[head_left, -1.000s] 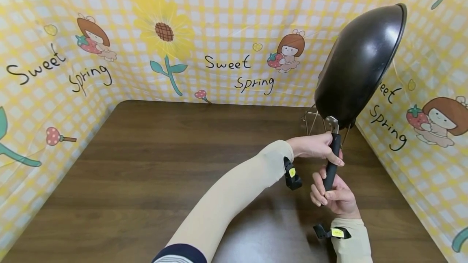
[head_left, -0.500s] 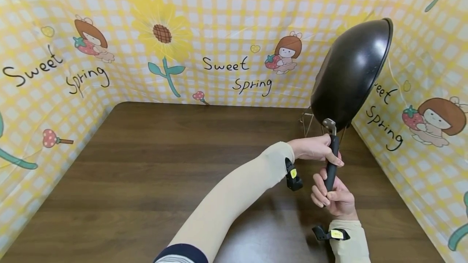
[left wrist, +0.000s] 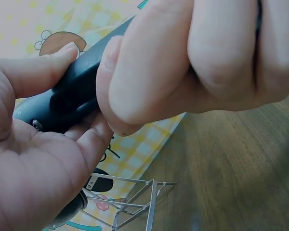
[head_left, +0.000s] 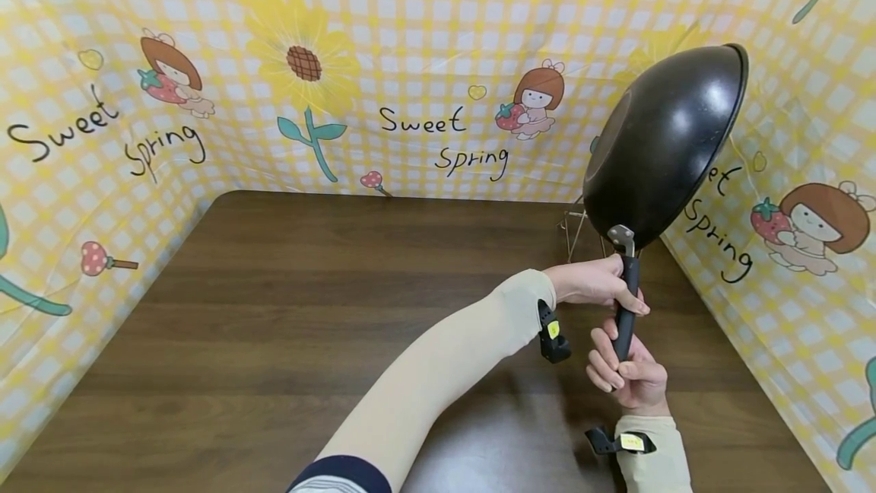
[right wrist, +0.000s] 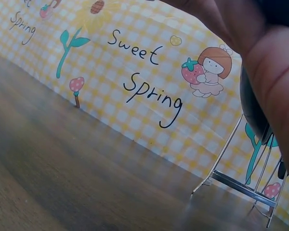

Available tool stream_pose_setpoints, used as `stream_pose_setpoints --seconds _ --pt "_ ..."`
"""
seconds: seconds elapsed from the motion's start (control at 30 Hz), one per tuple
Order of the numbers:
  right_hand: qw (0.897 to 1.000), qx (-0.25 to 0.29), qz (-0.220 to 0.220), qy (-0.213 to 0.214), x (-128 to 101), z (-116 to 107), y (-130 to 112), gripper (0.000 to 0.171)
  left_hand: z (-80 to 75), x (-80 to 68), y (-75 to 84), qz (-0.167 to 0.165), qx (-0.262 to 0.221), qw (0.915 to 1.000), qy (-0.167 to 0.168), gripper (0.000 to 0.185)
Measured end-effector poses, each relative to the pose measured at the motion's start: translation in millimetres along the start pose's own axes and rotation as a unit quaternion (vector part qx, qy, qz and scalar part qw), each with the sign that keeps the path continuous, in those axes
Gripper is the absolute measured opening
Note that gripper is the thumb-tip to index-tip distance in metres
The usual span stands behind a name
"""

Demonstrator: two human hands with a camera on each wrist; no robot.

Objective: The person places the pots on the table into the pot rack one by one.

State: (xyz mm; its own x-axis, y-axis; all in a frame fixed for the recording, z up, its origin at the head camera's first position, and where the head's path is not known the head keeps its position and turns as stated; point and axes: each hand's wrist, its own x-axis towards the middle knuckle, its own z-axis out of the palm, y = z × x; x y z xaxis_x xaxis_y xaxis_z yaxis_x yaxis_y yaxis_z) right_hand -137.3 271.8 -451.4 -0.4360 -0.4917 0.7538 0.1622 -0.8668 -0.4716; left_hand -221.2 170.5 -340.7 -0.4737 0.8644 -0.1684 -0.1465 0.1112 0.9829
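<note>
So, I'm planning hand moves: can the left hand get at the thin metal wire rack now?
Probably not without letting go: the left hand grips the black handle of the deep round black pan, which partly hides the wire rack in the head view. The rack's left side looks uncovered.

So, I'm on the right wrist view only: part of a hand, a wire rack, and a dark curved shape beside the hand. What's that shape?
Observer: In the head view it shows as a black pan, tilted, with its handle pointing toward the wearer.
Operator: Is it held with one hand or two?
Observer: Two. The left hand grips the handle nearer the pan, and the right hand holds it nearer the free end.
Operator: Which side of the pan faces the wearer?
Observer: The outside; its inside is hidden in the head view.
</note>
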Motion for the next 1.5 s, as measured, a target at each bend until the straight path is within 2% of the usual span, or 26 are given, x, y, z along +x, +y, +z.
stream_pose_setpoints --seconds 0.47,0.83,1.1,1.5 --pt "1.0 0.018 0.004 0.005 -4 1 5 0.029 -2.1 0.0 -7.5 -0.001 -0.019 0.9998 -0.01 0.016" --pt "0.999 0.037 -0.002 0.013 -4 3 11 0.029 -1.2 0.3 -8.3 -0.027 -0.028 0.9992 -0.003 0.016" --pt "0.999 0.026 0.005 0.024 -7 2 12 0.027 -2.1 0.7 -12.6 -0.034 -0.033 0.9988 -0.01 0.016" --pt "0.998 0.024 0.026 0.056 -15 0 16 0.033 -12.1 2.0 -30.5 -0.046 -0.08 0.9957 -0.011 0.019"
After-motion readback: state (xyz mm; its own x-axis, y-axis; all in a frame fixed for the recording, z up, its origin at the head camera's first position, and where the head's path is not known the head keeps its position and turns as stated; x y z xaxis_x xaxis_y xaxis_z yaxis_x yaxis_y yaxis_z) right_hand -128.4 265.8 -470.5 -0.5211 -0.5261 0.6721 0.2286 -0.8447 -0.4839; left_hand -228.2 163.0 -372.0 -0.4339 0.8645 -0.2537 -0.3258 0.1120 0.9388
